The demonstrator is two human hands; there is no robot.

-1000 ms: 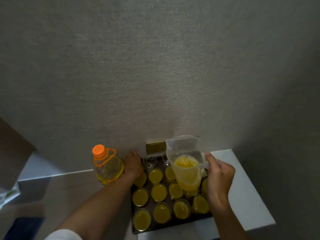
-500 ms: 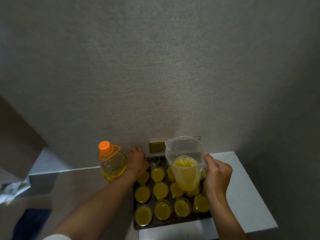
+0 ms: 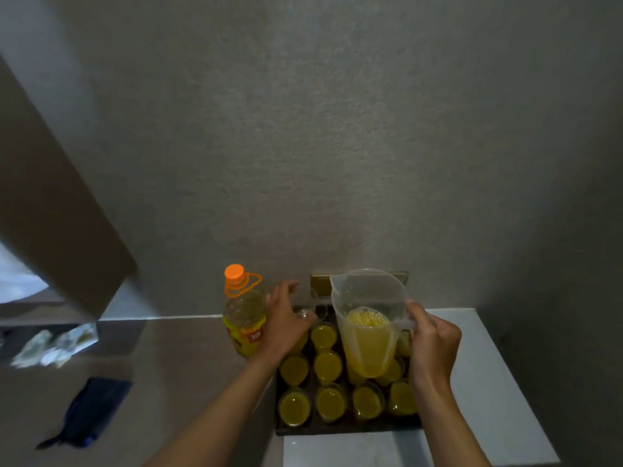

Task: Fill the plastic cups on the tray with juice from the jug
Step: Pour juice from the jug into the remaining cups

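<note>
right hand (image 3: 435, 345) grips upright jug (image 3: 369, 318) (spout leftward); left hand (image 3: 286, 326) holds empty cup (image 3: 312, 310).

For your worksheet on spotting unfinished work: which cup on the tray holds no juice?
The clear cup at the tray's far left corner, by the left hand; the others show yellow juice.

The jug (image 3: 369, 328) hides the cups (image 3: 328, 365) behind it, left of the right grip (image 3: 433, 345). Under the left grip (image 3: 286, 323), a clear cup (image 3: 310, 310) is blurred; whether fingers close on it is unclear.
</note>
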